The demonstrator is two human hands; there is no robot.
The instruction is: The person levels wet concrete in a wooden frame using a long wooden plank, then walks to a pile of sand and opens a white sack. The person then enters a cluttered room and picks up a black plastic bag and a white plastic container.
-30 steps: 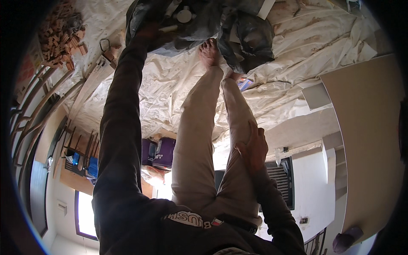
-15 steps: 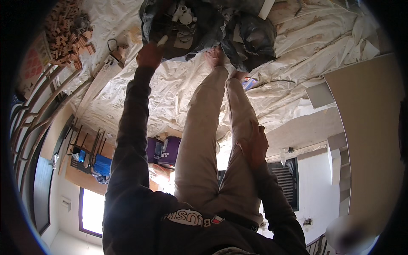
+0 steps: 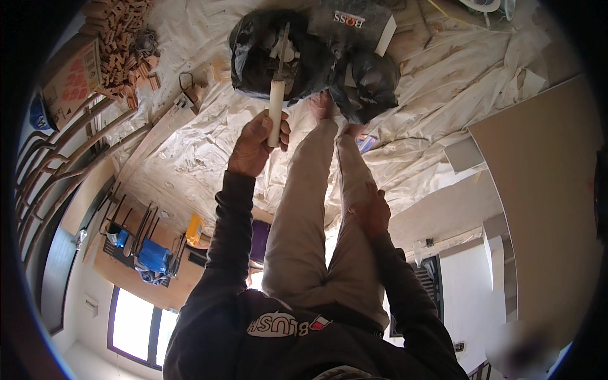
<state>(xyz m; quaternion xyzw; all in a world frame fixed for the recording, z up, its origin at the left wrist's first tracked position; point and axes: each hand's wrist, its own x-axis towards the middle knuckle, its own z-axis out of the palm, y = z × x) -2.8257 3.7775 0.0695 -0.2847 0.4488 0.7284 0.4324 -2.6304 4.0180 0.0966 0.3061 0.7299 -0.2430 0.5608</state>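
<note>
My left hand (image 3: 256,144), raised in front of my leg, is closed around a white tube-shaped handle (image 3: 276,111). A thin, long grey rod or blade (image 3: 283,50) runs out from its end, over an opened black plastic bag (image 3: 250,47). White pipe-like pieces lie inside that bag, though the rest of its contents is too dark to make out. My right hand (image 3: 372,212) lies on my knee, fingers stretched over the light trousers (image 3: 310,190), and holds nothing. A second black bag (image 3: 375,79) lies right beside the first, close to my feet.
Wrinkled pale plastic sheeting (image 3: 437,120) covers the floor. At the far left are a heap of orange-brown pieces (image 3: 120,47) and bent wooden rails (image 3: 69,152). A dark box (image 3: 351,28) stands behind the bags. A large tan board (image 3: 544,190) is on the right.
My left hand has moved right and nearer to me, away from the bag's edge, bringing the white-handled tool into full sight. My right hand stays on the knee. The view has shifted slightly.
</note>
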